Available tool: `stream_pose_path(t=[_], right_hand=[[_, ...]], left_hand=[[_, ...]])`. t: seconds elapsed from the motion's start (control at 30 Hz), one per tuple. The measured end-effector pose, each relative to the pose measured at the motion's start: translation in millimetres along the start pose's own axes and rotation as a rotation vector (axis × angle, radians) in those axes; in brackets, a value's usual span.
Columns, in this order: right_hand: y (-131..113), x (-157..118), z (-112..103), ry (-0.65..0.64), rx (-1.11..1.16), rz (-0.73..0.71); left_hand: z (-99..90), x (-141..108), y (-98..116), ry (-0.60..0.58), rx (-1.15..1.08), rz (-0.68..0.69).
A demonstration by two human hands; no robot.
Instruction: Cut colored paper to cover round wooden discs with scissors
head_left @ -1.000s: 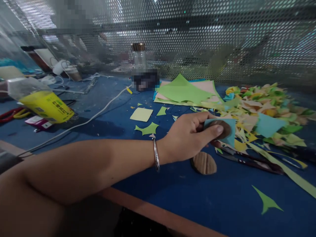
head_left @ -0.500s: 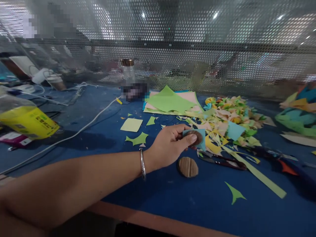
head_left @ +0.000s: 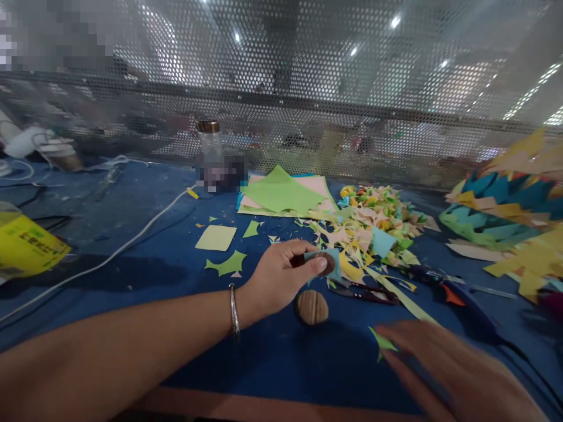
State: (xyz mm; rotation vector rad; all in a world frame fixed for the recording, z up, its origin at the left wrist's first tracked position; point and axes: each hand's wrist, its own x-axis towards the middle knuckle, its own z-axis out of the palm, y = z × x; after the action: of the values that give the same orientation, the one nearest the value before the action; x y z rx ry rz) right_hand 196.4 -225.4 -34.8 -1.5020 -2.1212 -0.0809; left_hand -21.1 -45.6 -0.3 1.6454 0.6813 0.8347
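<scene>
My left hand (head_left: 281,275), with a silver bracelet on its wrist, pinches a small blue paper square (head_left: 336,265). Its thumb presses a dark brown round piece (head_left: 328,261) flat against that paper. On the table just below lies a striped wooden disc (head_left: 312,307). At the lower right, my right hand (head_left: 453,363) is blurred, its thumb and fingers apart around a green paper scrap (head_left: 382,340) on the table; nothing shows in its grip. Scissors (head_left: 365,292) with dark handles lie between the hands and the heap of scraps.
Coloured paper sheets (head_left: 277,190) are stacked at the back, beside a heap of cut paper scraps (head_left: 378,223). A dark blue glue gun (head_left: 457,299) lies to the right, near a layered paper piece (head_left: 501,217). A white cable (head_left: 132,239) crosses the left side. A bottle (head_left: 210,143) stands behind.
My right hand has come into view from the lower right and reached the green scrap. The view has shifted right; my left hand keeps its hold on the blue paper.
</scene>
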Motion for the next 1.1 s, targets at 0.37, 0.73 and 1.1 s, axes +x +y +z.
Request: stream_pose_path(t=[0.37,0.73,1.1], right_hand=[[40.6,76.6,-6.0,-0.198,-0.287,-0.139],[31.2,113.3,-7.7,-0.121,0.345,0.358],[11.4,116.5,16.9,-0.032,0.770,0.653]], left_hand=[[1.0,1.3,0.5,-0.030,-0.166,-0.121],[1.1,4.3,2.9,0.001,-0.269,-0.225],[3.4,11.7,5.5,0.155,-0.475,-0.341]])
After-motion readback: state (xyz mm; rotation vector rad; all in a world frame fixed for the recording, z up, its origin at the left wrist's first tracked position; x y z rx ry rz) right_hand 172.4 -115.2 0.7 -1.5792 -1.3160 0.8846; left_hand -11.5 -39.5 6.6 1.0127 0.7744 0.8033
